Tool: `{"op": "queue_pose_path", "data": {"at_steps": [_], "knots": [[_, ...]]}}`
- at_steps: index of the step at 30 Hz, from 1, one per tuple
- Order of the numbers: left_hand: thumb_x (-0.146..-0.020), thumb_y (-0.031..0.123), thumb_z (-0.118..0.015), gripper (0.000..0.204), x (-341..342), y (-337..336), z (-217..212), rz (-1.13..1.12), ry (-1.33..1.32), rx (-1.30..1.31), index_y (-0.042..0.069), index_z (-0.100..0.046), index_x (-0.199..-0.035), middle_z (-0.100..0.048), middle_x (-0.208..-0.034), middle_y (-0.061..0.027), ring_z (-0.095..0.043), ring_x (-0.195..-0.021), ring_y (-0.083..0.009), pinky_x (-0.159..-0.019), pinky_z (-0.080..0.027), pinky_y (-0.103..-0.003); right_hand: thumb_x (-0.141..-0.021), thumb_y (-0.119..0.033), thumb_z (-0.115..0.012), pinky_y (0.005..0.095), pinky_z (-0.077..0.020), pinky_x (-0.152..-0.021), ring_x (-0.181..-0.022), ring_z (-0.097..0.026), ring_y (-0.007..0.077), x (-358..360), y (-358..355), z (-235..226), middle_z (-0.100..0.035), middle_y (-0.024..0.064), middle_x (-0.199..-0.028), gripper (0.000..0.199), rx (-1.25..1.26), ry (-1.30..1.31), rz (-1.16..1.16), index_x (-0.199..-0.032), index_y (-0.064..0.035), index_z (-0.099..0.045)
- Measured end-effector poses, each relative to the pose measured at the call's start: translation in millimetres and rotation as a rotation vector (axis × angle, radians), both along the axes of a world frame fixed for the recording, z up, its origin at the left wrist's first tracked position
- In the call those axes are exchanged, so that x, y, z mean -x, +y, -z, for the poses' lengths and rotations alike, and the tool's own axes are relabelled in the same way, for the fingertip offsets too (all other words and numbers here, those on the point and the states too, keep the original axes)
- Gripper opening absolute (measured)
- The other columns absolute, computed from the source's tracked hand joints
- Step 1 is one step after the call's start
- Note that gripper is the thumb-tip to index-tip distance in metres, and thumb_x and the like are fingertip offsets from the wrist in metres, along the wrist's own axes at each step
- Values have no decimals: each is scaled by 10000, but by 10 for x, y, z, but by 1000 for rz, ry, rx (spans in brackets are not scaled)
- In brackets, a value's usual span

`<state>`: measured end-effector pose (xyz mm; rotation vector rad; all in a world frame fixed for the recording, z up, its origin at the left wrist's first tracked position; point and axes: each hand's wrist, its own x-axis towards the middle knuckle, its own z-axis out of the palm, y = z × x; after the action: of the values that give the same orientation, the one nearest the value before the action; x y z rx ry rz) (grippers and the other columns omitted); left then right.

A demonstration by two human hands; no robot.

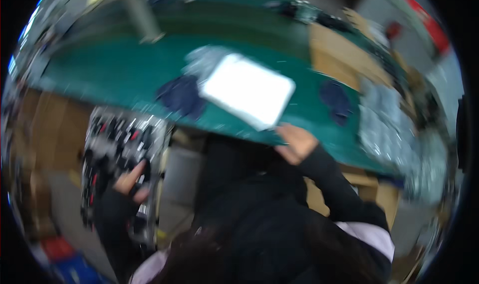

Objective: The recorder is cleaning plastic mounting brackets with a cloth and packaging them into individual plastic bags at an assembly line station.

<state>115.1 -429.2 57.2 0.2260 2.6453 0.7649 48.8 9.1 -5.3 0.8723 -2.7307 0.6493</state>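
The picture is motion-blurred. My right hand (pixel 295 142) grips the near corner of a flat white tray (pixel 248 90) that lies tilted on a green bench mat (pixel 115 69). My left hand (pixel 132 181) reaches down to the left of the bench and closes on a small dark part among many black, red and silvery parts in a clear-walled bin (pixel 119 144). Both sleeves are black. A dark blue cloth (pixel 180 95) and a crinkled silvery bag (pixel 202 59) lie just left of the tray.
Another dark blue cloth (pixel 335 99) lies right of the tray. Several silvery bags (pixel 386 124) pile up at the bench's right end. A cardboard box (pixel 334 54) stands behind them. Blue and red crates (pixel 60 256) sit on the floor at lower left.
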Motion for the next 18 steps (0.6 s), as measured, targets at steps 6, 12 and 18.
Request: {"op": "queue_pose_path", "data": {"at_steps": [6, 12, 18], "knots": [[-803, 289, -612, 283, 1085, -1027, 402, -254, 123, -21, 39, -623, -935, -626, -696, -96, -591, -630, -180, -575, -448, -308, -805, -144, -624, 377, -459, -900, -1045, -576, 325, -798, 382, 475, -595, 202, -1113, 338, 88, -676, -74, -1115, -15, -586], [-757, 193, -627, 438, 1232, -723, 749, -422, 17, 354, 110, -557, -1182, -610, -1085, -174, -547, -1101, -302, -919, -413, -414, -801, -162, -617, 385, -446, -911, -1033, -571, 349, -784, 236, 809, -599, 208, -1104, 348, -28, -478, -63, -1117, -17, -590], [-829, 175, -524, 318, 1319, -625, 1042, 9, 521, 948, 293, -552, -1123, -295, -1448, -99, -195, -1374, -313, -1041, -186, -587, -769, -162, -634, 386, -457, -884, -1007, -580, 343, -744, 342, 680, -586, 211, -1125, 381, -50, -410, -32, -1122, -27, -590]]}}
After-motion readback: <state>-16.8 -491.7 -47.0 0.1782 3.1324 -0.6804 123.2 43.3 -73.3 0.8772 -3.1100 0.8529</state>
